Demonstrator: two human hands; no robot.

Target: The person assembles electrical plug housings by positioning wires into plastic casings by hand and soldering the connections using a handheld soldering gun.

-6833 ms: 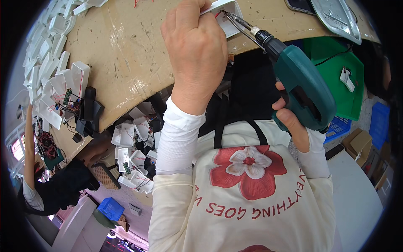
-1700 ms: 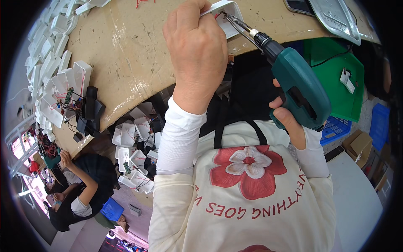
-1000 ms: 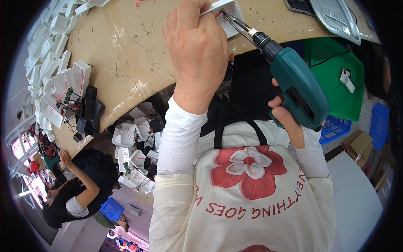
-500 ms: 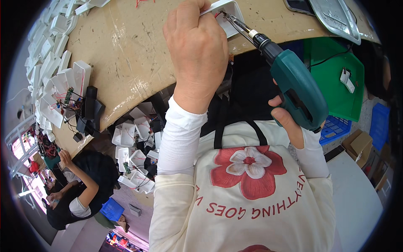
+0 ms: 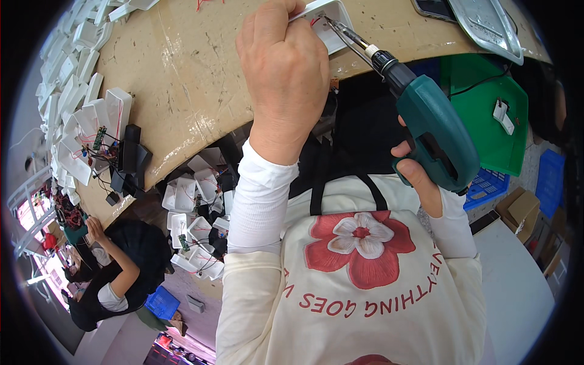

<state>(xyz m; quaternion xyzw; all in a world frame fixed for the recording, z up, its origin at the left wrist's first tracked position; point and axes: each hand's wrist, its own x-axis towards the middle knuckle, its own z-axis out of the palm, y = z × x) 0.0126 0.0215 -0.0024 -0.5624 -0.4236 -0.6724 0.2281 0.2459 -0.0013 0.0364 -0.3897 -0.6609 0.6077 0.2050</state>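
Observation:
My left hand [image 5: 283, 76] is closed on the edge of a white plastic case [image 5: 338, 15] at the top of the view. Its fingertips are partly cut off by the picture's edge. A bit of red wire [image 5: 314, 20] shows inside the case. In my right hand [image 5: 418, 175] is a teal soldering gun [image 5: 439, 131] with a black collar and a thin metal tip. The tip reaches into the case, close to the wire; whether it touches cannot be made out. Most of my right fingers are hidden behind the handle.
Many white cases [image 5: 67, 79] are heaped along the far left of the brown worktable [image 5: 176, 79]. Wired cases [image 5: 198, 207] lie below its edge. A metal tray [image 5: 486, 30] and a phone [image 5: 433, 7] are at upper right, above a green bin [image 5: 486, 115]. A co-worker [image 5: 131, 267] sits at left.
The soldering gun and my right hand have shifted slightly right and down, with the tip still inside the case. My left hand has barely moved.

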